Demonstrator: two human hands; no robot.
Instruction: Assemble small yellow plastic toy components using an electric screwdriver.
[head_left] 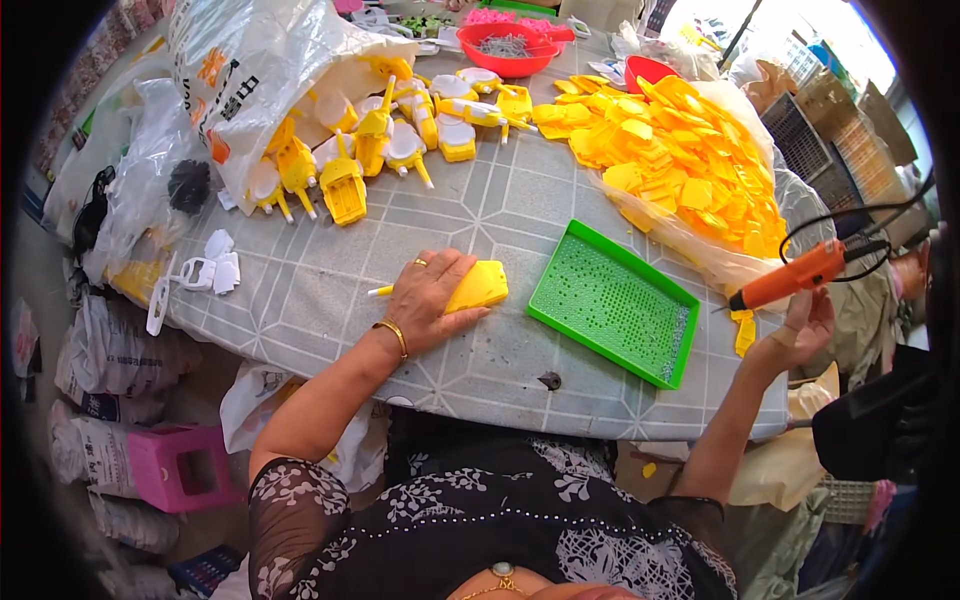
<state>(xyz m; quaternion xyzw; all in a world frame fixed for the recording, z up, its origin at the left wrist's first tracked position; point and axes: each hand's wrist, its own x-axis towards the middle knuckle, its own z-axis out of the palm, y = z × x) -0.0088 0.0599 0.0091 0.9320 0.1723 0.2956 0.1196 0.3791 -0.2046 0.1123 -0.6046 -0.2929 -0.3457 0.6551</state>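
My left hand (425,297) lies flat on a yellow plastic toy part (478,286) on the grey patterned tablecloth (320,290), pressing it down. A ring and a gold bracelet are on that hand. My right hand (800,330) is at the table's right edge, its fingers under an orange electric screwdriver (795,275) that hangs on a black cable. Between the hands sits a green perforated tray (610,300) with small screws along its lower right side.
Several yellow-and-white toy pieces (380,140) spill from a white plastic bag (260,70) at the back left. A heap of flat yellow parts (670,150) fills the back right. A red bowl (505,48) of screws stands at the back. White parts (205,272) lie at the left edge. A pink box (180,465) stands on the floor.
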